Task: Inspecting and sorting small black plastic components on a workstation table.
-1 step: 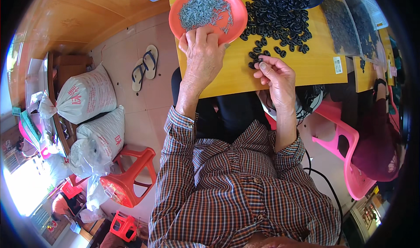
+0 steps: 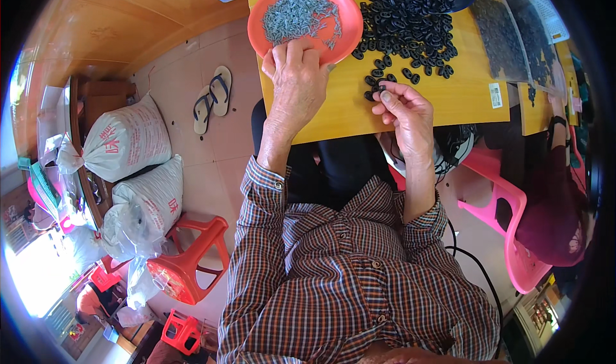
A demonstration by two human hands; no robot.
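The right hand point(image 2: 414, 117) pinches a small black two-holed piece point(image 2: 382, 89) between thumb and forefinger. Loose black pieces point(image 2: 370, 80) lie just beside and beyond those fingertips on the yellow worktop point(image 2: 443, 107). Farther beyond the same fingers spreads a heap of black two-holed pieces point(image 2: 409, 17), with clear plastic bags point(image 2: 500, 37) off to their right. The left hand point(image 2: 296, 78) curls its fingers over the near rim of an orange-red plate point(image 2: 350, 21); their tips are hidden, so I cannot tell whether they grasp anything. Small grey metal pins point(image 2: 292, 14) lie heaped directly beyond them.
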